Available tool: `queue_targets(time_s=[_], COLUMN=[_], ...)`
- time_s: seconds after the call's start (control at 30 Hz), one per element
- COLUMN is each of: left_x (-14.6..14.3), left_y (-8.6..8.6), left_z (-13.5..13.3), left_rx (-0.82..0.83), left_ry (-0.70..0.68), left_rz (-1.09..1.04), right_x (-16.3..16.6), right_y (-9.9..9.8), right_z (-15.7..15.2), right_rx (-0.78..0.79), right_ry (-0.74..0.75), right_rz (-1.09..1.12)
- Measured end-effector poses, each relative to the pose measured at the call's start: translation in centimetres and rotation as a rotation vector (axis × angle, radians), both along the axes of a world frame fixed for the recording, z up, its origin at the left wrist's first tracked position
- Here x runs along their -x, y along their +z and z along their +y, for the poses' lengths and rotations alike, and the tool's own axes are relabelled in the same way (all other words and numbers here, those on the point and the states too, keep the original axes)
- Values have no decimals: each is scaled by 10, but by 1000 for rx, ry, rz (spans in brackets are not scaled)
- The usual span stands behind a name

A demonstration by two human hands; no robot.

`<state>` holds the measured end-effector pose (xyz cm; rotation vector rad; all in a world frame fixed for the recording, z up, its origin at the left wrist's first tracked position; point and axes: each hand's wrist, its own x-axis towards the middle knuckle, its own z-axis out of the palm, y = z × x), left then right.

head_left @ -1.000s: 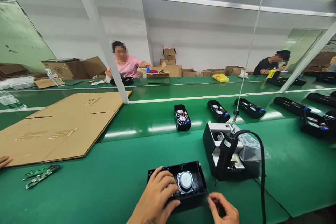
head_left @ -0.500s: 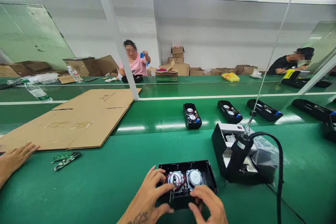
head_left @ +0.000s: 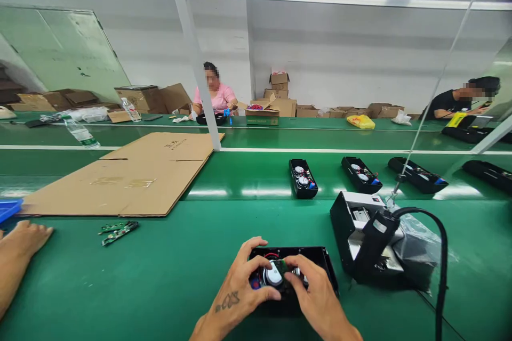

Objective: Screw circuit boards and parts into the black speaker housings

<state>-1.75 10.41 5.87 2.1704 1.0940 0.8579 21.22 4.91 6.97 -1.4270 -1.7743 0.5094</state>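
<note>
My left hand [head_left: 244, 282] and my right hand [head_left: 316, 290] meet over an open black speaker housing [head_left: 304, 251], low in the middle of the view. Between my fingertips sits a small green circuit board [head_left: 281, 265], partly hidden. My left fingers curl over a round silver speaker driver [head_left: 274, 275]. Red wire shows near the housing's far rim, and my hands hide most of the inside. To the right stands an open black-and-white box [head_left: 352, 229] with a black corded power tool [head_left: 374, 242] resting against it.
Two green circuit boards [head_left: 119, 233] lie left of my hands beside a cardboard sheet [head_left: 120, 181]. A co-worker's hand [head_left: 24, 237] rests at far left near a blue tray [head_left: 8, 209]. Several black speaker housings [head_left: 303, 178] stand along a raised green belt.
My hands have closed together over the housing, now covering one driver, and the green board shows between them. The view has shifted, bringing a blue tray in at left.
</note>
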Motion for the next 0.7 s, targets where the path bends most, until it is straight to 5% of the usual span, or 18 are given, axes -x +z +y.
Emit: queue_targets(time_s=[0.23, 0.43, 0.7], left_x=[8, -1, -5], left_y=[-4, -8, -18], left_z=[-2, -6, -9], left_rx=[36, -1, -129], left_ry=[-185, -185, -196], left_rz=[263, 353, 390], right_x=[-16, 3, -12], right_y=[29, 29, 30], right_z=[-1, 5, 1], right_rx=[81, 296, 436], right_ry=[303, 390, 372], right_rz=[-609, -640, -401])
